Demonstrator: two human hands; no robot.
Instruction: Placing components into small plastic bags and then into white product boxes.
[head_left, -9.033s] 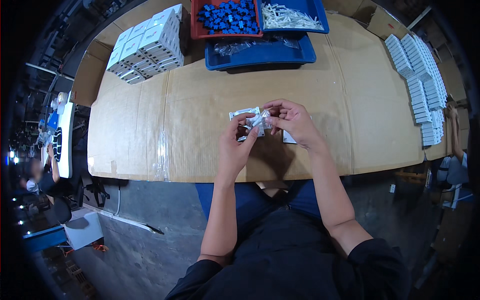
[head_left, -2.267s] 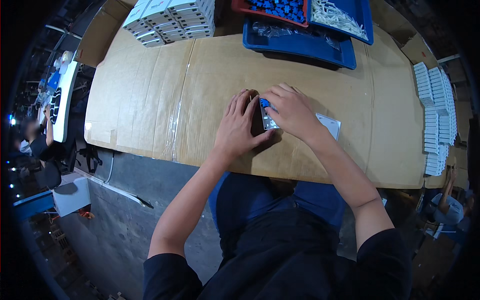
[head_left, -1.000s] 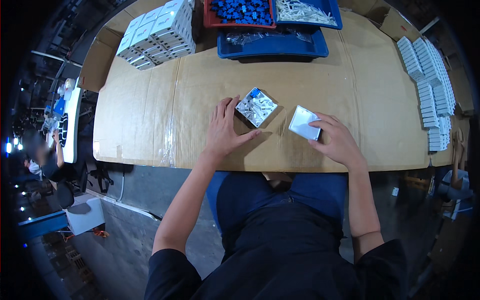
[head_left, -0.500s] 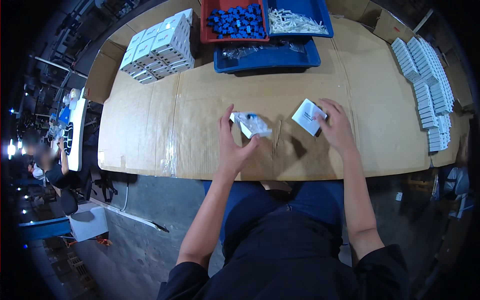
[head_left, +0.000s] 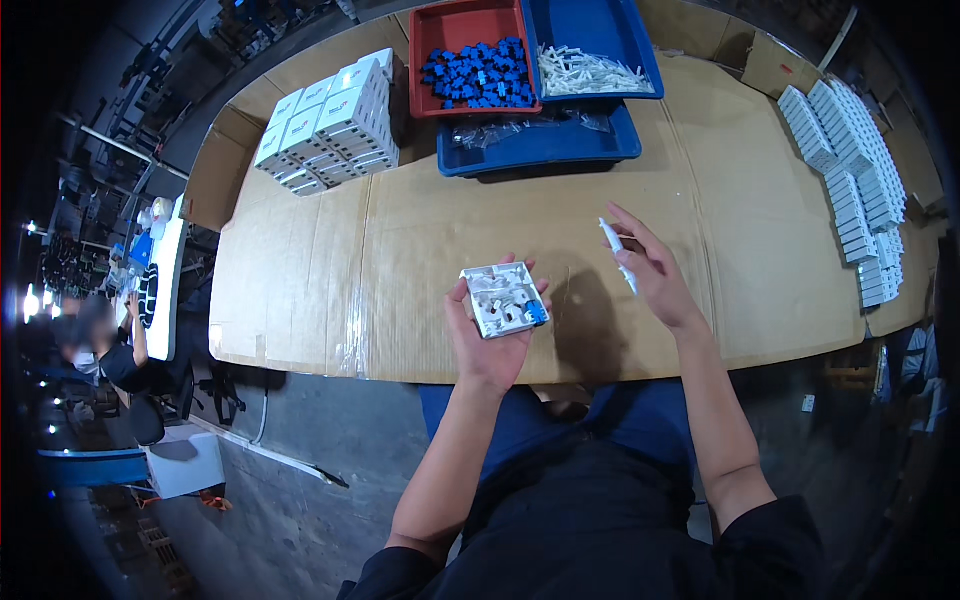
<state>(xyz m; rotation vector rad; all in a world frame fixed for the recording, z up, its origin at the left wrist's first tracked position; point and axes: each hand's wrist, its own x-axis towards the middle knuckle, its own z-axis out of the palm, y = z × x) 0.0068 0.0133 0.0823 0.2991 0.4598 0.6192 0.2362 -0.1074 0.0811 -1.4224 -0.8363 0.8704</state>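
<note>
My left hand (head_left: 490, 358) cradles a shallow white box (head_left: 513, 330) from below, with its open side up. Inside it lie white pieces, apparently under clear plastic film, and a small blue part (head_left: 536, 313) sits in one corner. To the right and apart from the box, my right hand (head_left: 655, 278) pinches a thin white square lid (head_left: 617, 254), turned nearly edge-on. Both hands are raised over the cardboard-covered table (head_left: 420, 240) near its front edge.
Closed white boxes (head_left: 345, 120) are stacked at the back left. A red tray (head_left: 425, 40) of blue parts and a blue tray (head_left: 600, 20) of white sticks stand above another blue tray (head_left: 540, 160). White stacks (head_left: 850, 140) line the right side. Another person (head_left: 122, 355) sits far left.
My left hand has turned palm up and levelled the box, showing its contents. My right hand has tilted the lid from face-on to edge-on. The view has shifted slightly.
</note>
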